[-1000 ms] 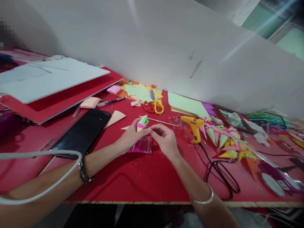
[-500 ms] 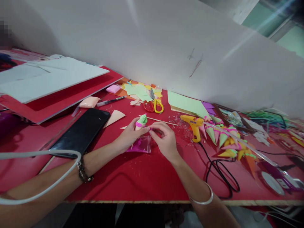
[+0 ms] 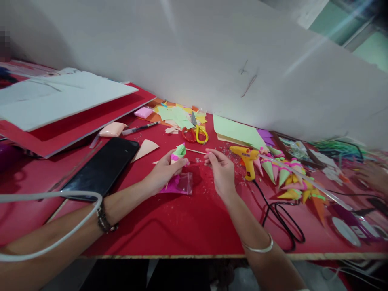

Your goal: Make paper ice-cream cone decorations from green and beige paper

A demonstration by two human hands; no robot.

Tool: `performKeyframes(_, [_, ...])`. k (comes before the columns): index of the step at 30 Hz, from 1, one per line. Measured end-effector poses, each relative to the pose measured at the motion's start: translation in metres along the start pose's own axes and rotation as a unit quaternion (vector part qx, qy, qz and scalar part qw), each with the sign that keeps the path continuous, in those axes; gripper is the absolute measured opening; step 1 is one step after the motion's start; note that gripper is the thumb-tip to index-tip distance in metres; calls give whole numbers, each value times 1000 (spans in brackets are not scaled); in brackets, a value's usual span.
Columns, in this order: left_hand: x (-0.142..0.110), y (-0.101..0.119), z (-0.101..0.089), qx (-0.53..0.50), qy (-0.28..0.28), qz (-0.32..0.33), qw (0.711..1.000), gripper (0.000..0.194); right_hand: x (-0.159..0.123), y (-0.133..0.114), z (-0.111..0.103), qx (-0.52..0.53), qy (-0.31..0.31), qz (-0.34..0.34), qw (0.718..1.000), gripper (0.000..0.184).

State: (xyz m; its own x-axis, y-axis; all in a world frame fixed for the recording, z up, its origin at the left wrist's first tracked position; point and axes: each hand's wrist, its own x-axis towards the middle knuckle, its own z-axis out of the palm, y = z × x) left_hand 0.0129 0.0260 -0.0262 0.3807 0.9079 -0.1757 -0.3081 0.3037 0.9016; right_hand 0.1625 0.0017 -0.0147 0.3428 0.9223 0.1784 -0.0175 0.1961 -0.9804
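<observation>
On the red table (image 3: 188, 226), the glue gun (image 3: 250, 165) could be dragged if its looped cord (image 3: 274, 210) snags; its label (image 3: 246, 154) is unreadable. The right hand's (image 3: 223, 171) fingers curl near the stick (image 3: 195, 151); whether they close on anything isn't clear. The left hand (image 3: 162, 171) firmly encloses the cone (image 3: 174, 161); squeezing might dent its green top (image 3: 181, 150).

Red tabletop (image 3: 197, 226) seemingly open left of cord (image 3: 261, 193)

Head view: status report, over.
Left hand holding green-topped cone. Right hand at thin stick, grip unclear. Plastic bag close beside left hand, possible snag.
</observation>
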Motion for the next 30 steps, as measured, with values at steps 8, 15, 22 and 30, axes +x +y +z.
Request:
performKeyframes(8, [-2,4,3,-8,-11,-17,1000,48,-2,3,5,49,-41,63,996,20])
performKeyframes(15, [-2,6,2,-37,-49,-49,997,22,-4,0,3,43,-48,65,996,18])
performKeyframes(22, [-4,11,-3,-100,-118,-94,983,10,-4,0,7,78,-51,47,994,19])
performKeyframes(30, [-4,12,-4,-98,-132,-82,983,8,-1,3,0,53,-16,55,997,16])
